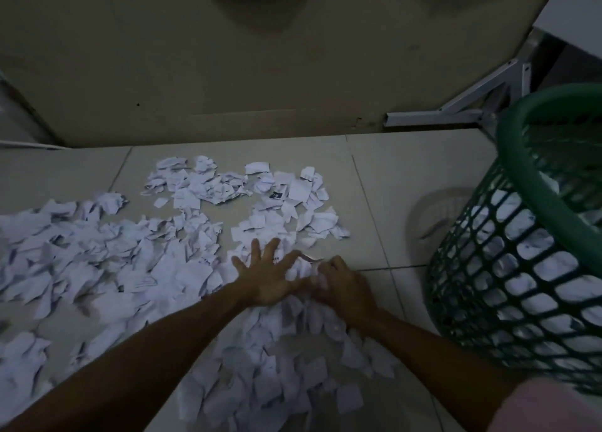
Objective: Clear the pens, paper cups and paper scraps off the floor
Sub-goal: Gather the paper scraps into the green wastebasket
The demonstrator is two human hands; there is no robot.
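Left hand (270,280): fingers (254,252) straight and splayed, pressed flat on the torn paper scraps (107,255), gripping nothing. Right hand (342,290) just beside it, nearly touching: fingers (329,263) curled, clutching a bunch of crumpled scraps, knuckles up. Both hands at the right-hand end of the main heap, bare forearms stretching back toward the lower edge of the view. Scraps strewn across the pale tiled floor (400,184): a dense drift to the left and below the hands, a looser patch beyond the fingertips toward the wall (195,56), a further pile between the forearms. Faint dark marks, perhaps handwriting, on several pieces, too small and dim to read; one small black patch on a scrap in the far patch, likewise unreadable. To the right, well apart from the hands, a green plastic mesh basket (521,177), tilted, with white paper showing through its lattice. Behind the basket, a white metal frame (456,109) at the foot of the wall. Light dim throughout.
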